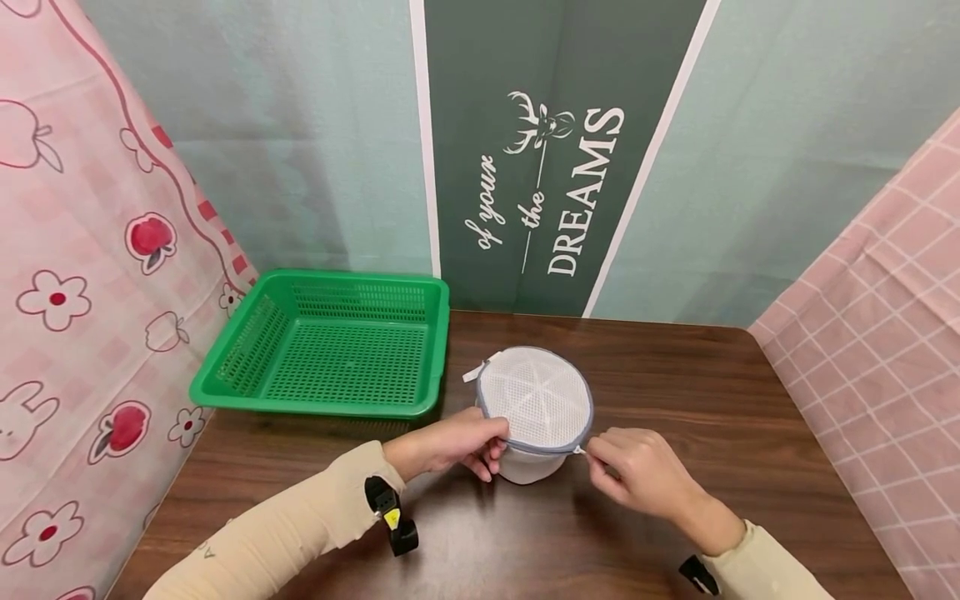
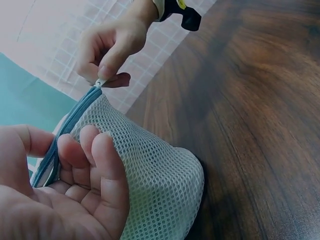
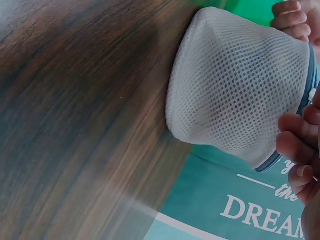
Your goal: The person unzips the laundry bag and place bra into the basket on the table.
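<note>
A white mesh laundry bag [image 1: 536,396], round with a flat top and a blue-grey zipper [image 2: 75,116] along its upper rim, stands on the brown table. My left hand [image 1: 468,440] pinches the rim at the bag's near left, thumb on top and fingers below. At the near right of the rim, my right hand [image 1: 637,468] pinches the small white zipper pull [image 2: 99,83] between thumb and forefinger. From the right wrist view, the bag's mesh side [image 3: 235,85] shows, with the fingers of both hands at the zipped edge. A white loop tab [image 1: 480,367] sticks out at the bag's far left.
A green plastic basket [image 1: 318,408] with slotted walls stands on the table [image 1: 675,375] left of the bag. Behind is a green curtain [image 1: 337,167] with white lettering. Pink patterned cloths [image 1: 82,275] hang at both sides.
</note>
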`<state>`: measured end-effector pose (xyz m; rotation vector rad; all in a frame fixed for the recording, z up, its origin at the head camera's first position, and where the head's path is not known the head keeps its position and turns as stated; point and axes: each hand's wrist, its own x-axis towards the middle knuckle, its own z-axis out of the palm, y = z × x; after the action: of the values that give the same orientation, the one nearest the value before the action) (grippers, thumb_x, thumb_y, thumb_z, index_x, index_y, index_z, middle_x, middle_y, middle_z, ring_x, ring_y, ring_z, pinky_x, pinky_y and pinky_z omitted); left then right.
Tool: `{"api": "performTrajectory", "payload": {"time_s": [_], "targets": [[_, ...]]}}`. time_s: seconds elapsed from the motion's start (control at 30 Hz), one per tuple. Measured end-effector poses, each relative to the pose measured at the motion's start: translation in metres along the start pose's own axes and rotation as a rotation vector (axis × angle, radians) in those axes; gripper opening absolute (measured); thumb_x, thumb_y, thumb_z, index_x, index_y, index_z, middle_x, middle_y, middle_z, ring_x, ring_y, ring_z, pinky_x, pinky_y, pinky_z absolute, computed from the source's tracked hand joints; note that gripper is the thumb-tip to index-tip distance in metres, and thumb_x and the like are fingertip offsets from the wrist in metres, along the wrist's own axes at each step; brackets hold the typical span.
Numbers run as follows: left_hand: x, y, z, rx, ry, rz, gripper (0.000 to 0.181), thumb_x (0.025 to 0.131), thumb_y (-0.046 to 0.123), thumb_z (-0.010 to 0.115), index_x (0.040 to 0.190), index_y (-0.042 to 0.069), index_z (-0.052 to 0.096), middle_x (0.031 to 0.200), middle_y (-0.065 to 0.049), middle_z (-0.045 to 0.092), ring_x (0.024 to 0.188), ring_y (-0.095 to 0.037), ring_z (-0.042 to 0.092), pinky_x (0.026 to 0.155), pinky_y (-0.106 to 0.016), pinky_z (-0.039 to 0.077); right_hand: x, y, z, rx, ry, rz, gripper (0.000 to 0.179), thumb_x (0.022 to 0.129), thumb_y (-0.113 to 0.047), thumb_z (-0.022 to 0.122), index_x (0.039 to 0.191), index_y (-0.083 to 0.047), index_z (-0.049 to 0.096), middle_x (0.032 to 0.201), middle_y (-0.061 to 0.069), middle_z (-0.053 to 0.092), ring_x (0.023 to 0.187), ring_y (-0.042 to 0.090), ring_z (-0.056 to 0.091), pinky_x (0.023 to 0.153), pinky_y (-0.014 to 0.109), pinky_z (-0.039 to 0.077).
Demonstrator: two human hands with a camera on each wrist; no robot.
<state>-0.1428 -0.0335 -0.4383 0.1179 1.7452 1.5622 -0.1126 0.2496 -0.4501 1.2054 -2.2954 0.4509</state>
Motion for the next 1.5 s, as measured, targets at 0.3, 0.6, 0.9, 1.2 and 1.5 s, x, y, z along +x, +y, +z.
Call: {"api": "performTrajectory", "payload": {"time_s": [0.3,0.6,0.9,1.2,1.5], "targets": [[0.003,0.003,-0.001,-0.076,0.014,0.045,0.019,0.090,0.015,0.055,0.072,0.008,0.055,0.066,0.000,0.053,0.057,-0.009,0.055,0.049,-0.020,0.054,0.004,0.000,0.003,-0.009,0.062,-0.029,0.018,0.087,-0.017,0.047,0.069,-0.020,0.048,0.064,-0.016,0.035,0.057,-0.003,0.029,0.049,0.012,0.023],[0.005,0.001,0.006,-0.121,0.083,0.074,0.022,0.098,0.023,0.058,0.081,0.008,0.058,0.072,-0.001,0.057,0.060,-0.010,0.058,0.048,-0.021,0.054,0.008,-0.012,0.004,-0.029,0.078,0.010,0.020,0.086,-0.018,0.049,0.067,-0.020,0.045,0.062,-0.016,0.031,0.056,-0.003,0.027,0.047,0.012,0.022],[-0.009,0.000,0.022,-0.038,0.055,0.049,0.046,0.101,0.038,0.060,0.094,-0.007,0.069,0.077,-0.004,0.069,0.062,-0.011,0.064,0.046,-0.021,0.054,0.012,-0.022,0.004,-0.034,0.058,0.073,0.020,0.084,-0.018,0.051,0.066,-0.020,0.043,0.060,-0.016,0.030,0.055,-0.003,0.026,0.048,0.011,0.021],[-0.015,0.000,0.035,-0.009,-0.010,0.001,0.058,0.103,0.049,0.051,0.101,-0.005,0.072,0.087,-0.010,0.075,0.069,-0.016,0.070,0.048,-0.027,0.058,0.014,-0.030,0.005,-0.017,0.057,0.080,0.019,0.081,-0.015,0.053,0.065,-0.020,0.044,0.059,-0.016,0.031,0.054,-0.004,0.027,0.048,0.011,0.022],[-0.012,0.003,0.037,-0.088,0.008,0.026,0.056,0.105,0.041,0.053,0.106,-0.012,0.069,0.083,-0.007,0.073,0.065,-0.011,0.066,0.049,-0.023,0.057,0.017,-0.032,0.007,0.013,0.064,0.049,0.018,0.080,-0.014,0.053,0.066,-0.020,0.044,0.060,-0.016,0.030,0.055,-0.005,0.025,0.049,0.011,0.021]]}}
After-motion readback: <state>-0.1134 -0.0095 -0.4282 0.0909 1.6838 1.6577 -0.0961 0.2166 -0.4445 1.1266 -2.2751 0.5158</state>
